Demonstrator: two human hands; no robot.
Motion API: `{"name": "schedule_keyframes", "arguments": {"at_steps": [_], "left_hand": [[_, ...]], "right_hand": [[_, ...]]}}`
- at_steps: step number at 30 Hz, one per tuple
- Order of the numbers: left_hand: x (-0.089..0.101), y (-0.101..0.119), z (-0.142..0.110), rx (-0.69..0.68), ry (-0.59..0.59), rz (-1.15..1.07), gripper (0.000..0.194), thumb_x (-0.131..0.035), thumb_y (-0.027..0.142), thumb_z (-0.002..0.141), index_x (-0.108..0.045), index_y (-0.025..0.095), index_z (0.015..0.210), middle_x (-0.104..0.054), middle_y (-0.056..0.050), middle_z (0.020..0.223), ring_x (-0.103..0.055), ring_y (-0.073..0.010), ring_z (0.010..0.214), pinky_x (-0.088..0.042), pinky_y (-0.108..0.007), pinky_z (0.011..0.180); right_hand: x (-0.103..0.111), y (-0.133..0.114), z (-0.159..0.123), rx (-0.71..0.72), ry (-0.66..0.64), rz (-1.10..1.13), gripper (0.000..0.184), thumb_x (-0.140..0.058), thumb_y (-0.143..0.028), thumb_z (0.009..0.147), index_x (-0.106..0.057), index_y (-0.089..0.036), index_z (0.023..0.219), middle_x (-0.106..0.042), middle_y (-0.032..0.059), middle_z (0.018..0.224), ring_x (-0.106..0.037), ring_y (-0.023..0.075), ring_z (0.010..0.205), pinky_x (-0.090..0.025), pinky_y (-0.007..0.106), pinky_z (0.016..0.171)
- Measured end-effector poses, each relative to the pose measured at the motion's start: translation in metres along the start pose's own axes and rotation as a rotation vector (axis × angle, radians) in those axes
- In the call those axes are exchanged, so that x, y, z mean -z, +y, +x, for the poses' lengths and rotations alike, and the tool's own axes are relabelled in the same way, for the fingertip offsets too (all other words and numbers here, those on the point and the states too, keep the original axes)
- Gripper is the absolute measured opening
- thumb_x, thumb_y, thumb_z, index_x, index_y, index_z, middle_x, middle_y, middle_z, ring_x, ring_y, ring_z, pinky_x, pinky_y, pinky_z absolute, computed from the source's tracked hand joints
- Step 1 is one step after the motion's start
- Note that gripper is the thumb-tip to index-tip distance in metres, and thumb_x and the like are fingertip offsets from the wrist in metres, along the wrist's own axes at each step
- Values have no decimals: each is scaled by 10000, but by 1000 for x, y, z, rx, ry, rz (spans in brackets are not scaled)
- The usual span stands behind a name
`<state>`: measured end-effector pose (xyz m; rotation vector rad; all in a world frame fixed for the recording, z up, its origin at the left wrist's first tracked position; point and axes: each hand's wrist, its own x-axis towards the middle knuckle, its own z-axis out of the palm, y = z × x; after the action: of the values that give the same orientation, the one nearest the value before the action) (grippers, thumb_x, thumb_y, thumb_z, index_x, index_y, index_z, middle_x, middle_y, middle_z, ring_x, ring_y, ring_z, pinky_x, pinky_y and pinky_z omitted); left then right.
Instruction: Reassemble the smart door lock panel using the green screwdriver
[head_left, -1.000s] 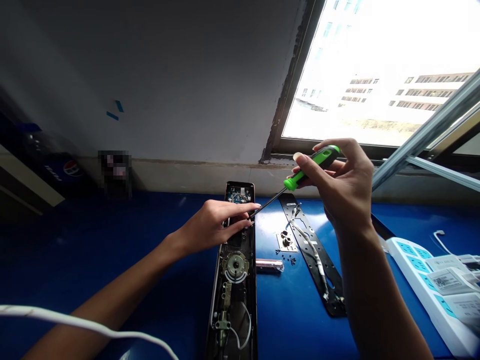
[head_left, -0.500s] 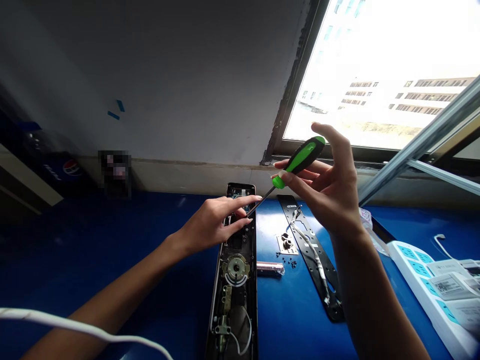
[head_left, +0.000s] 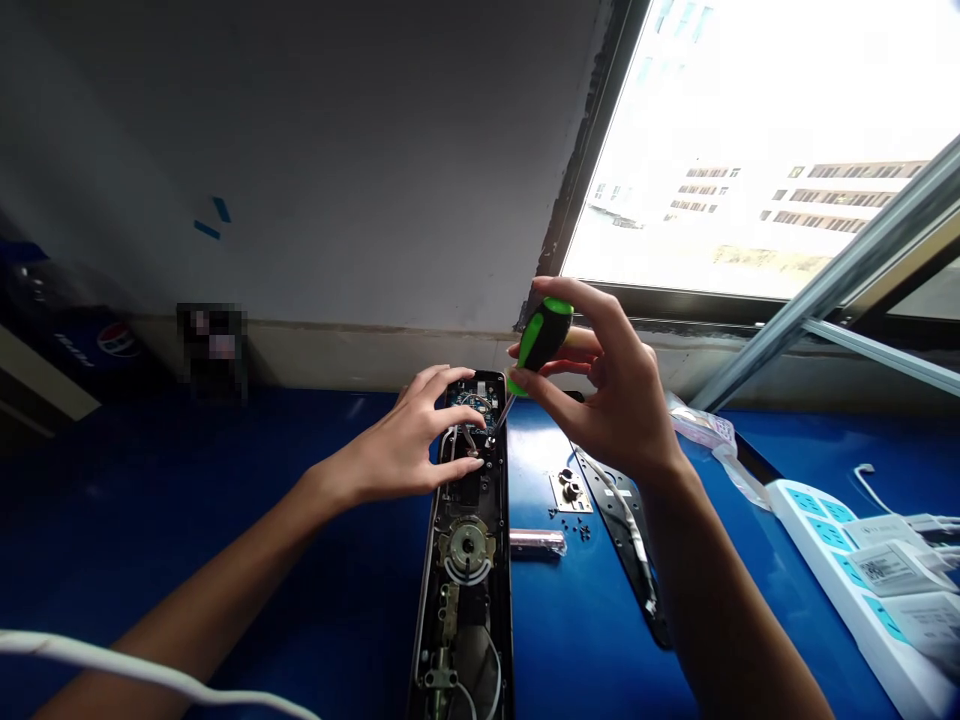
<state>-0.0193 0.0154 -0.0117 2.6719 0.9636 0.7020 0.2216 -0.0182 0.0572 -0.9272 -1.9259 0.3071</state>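
A long black housing [head_left: 482,520], probably a door lock body, lies open on the blue table, with a round metal part [head_left: 468,545], wires and a circuit board [head_left: 480,395] inside. My right hand [head_left: 611,385] grips a green and black screwdriver [head_left: 541,345] by its handle, the forefinger over its end. The shaft slants down to a spot by the housing's right wall, near the board. My left hand [head_left: 409,440] rests over the housing's left side, fingers spread, fingertips at the inner parts; nothing shows between them.
Right of the housing lie a small metal plate [head_left: 572,490], several loose screws [head_left: 583,530], a pinkish wrapped cylinder [head_left: 538,544] and a black perforated panel [head_left: 626,540] with a white cable. A white power strip [head_left: 832,560] stands at the right. Another white cable [head_left: 150,675] crosses the lower left.
My right hand has moved left and the screwdriver stands steeper, its tip at the housing. My left fingers have let go of the shaft and spread over the housing.
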Motion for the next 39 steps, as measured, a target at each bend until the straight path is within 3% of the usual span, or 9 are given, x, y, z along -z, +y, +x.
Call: {"name": "schedule_keyframes", "arguments": {"at_steps": [9, 15, 21, 23, 27, 32, 34, 37, 39], "left_hand": [[-9, 3, 0, 89, -50, -17, 386, -716, 505, 935, -719, 330, 1279, -177, -35, 1743, -106, -437, 1619, -287, -667, 1280], [-8, 7, 2, 107, -73, -66, 393, -721, 487, 935, -713, 313, 1287, -202, -47, 1731, -238, -398, 1598, -335, -589, 1290], [-10, 6, 1, 156, -65, -124, 421, -728, 488, 926, -697, 306, 1305, -157, -44, 1743, -383, -390, 1544, -369, -553, 1284], [-10, 6, 1, 159, -58, -134, 428, -737, 490, 919, -698, 308, 1304, -153, -41, 1744, -379, -391, 1547, -357, -557, 1289], [-11, 6, 1, 173, -59, -156, 426, -755, 487, 906, -704, 313, 1291, -146, -34, 1743, -385, -378, 1547, -368, -541, 1286], [-12, 5, 1, 177, -48, -177, 434, -760, 483, 902, -704, 310, 1296, -119, -35, 1750, -338, -373, 1574, -321, -524, 1311], [-13, 5, 1, 179, -48, -191, 437, -765, 485, 897, -704, 313, 1293, -111, -32, 1752, -321, -377, 1581, -311, -534, 1313], [-13, 3, 1, 191, -43, -205, 431, -780, 487, 883, -712, 320, 1275, -110, -25, 1752, -313, -385, 1583, -310, -546, 1309], [-14, 3, 1, 195, -30, -208, 434, -792, 489, 870, -719, 317, 1262, -118, -27, 1748, -310, -390, 1584, -304, -546, 1311]], "right_hand": [[-11, 13, 0, 188, 36, 17, 645, -688, -168, 913, -493, -355, 1499, -680, 0, 1394, -773, 192, 998, -697, 347, 881], [-13, 12, 1, 265, 61, -50, 614, -744, -207, 906, -549, -372, 1465, -688, -11, 1403, -748, 162, 913, -689, 309, 796], [-13, 8, 0, 214, 21, 116, 505, -539, -205, 1035, -523, -332, 1523, -662, 22, 1451, -705, 234, 1219, -667, 413, 964], [-13, 6, 0, 207, 46, 186, 460, -552, -197, 1029, -591, -325, 1468, -698, 27, 1385, -706, 243, 1218, -663, 443, 979], [-13, 5, 1, 230, 167, 131, 352, -754, -213, 917, -748, -315, 1254, -724, 40, 1155, -720, 215, 1013, -678, 412, 862], [-9, 8, 3, 242, 77, 218, 430, -534, -184, 1039, -645, -327, 1428, -679, 65, 1381, -702, 241, 1186, -645, 475, 970], [-8, 10, 4, 228, 70, 279, 431, -595, -163, 1012, -670, -345, 1396, -718, 48, 1335, -719, 242, 1165, -649, 476, 954], [-6, 12, 4, 245, 207, 192, 380, -801, -173, 876, -778, -352, 1210, -727, 25, 1108, -722, 221, 1017, -652, 427, 839], [-6, 12, 4, 260, 251, 120, 321, -772, -210, 904, -787, -335, 1199, -688, 38, 1099, -703, 215, 1003, -639, 428, 847]]}}
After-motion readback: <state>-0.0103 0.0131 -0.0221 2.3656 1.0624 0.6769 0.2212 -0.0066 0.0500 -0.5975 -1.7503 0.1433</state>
